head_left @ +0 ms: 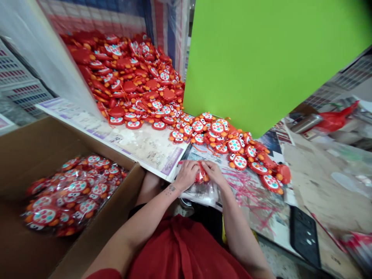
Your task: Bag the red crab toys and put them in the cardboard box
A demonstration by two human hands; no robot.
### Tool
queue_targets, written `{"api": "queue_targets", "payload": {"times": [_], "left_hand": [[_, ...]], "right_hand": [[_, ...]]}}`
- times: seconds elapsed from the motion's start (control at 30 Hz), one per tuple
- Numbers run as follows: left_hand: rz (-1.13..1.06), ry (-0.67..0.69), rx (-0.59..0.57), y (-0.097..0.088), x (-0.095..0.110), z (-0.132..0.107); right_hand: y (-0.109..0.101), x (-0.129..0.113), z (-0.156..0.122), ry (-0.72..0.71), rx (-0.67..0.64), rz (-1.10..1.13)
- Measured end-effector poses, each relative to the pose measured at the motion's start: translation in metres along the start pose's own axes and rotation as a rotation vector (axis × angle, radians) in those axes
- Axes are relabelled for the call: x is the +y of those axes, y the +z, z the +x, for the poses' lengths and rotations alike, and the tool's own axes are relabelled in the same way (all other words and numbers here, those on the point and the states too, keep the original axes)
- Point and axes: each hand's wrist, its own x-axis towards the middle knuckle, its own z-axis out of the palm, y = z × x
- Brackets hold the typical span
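Note:
At the table's near edge, my left hand (187,175) and my right hand (213,172) close in from both sides on a red toy in a clear plastic bag (201,176). Fingers cover much of it. Flat clear bags (202,194) lie beneath my hands. Just beyond, several loose red toys (217,127) are heaped, each with a white dotted panel, orange feet and eyes. More loose toys (240,162) spread to the right.
A large pile of the same toys (130,81) fills the back left. To my left, a cardboard box (101,211) holds bagged toys (77,190). A green panel (261,58) stands behind the loose toys. A black phone (305,234) lies right, near the edge.

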Motion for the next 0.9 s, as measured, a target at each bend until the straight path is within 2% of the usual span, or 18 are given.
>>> {"api": "queue_targets", "payload": {"times": [0.03,0.1,0.17,0.2,0.27,0.37,0.57,0.63,0.7,0.77,0.83,0.9], "left_hand": [[-0.038,-0.007,0.020,0.000,0.000,0.000],[-0.115,-0.028,0.027,0.001,-0.001,0.002],[-0.182,-0.060,0.006,-0.001,-0.001,0.005],[-0.212,-0.076,-0.008,-0.002,-0.001,0.007],[-0.267,-0.100,-0.041,-0.007,-0.002,0.012],[-0.317,-0.097,-0.133,-0.018,-0.001,0.020],[-0.321,-0.181,-0.316,-0.042,0.009,0.026],[-0.369,-0.208,-0.254,-0.047,0.010,0.023],[-0.398,-0.268,-0.086,-0.049,0.007,0.018],[-0.482,-0.395,0.057,-0.048,-0.001,0.012],[-0.646,-0.546,0.070,-0.044,-0.010,0.006],[-0.817,-0.645,-0.002,-0.040,-0.016,0.003]], "right_hand": [[-0.002,-0.001,-0.001,-0.018,0.020,-0.076],[-0.009,-0.003,-0.007,0.008,0.170,-0.227],[-0.016,-0.002,-0.016,0.107,0.303,-0.325],[-0.019,-0.001,-0.021,0.157,0.325,-0.347],[-0.019,0.000,-0.031,0.217,0.297,-0.326],[-0.009,-0.002,-0.040,0.198,0.253,-0.219],[0.015,-0.022,-0.037,0.160,0.410,-0.058],[0.017,-0.030,-0.035,0.145,0.417,0.031],[0.018,-0.036,-0.034,0.132,0.415,0.109],[0.018,-0.041,-0.034,0.118,0.413,0.172],[0.018,-0.043,-0.035,0.092,0.422,0.201],[0.017,-0.044,-0.036,0.073,0.423,0.201]]}}
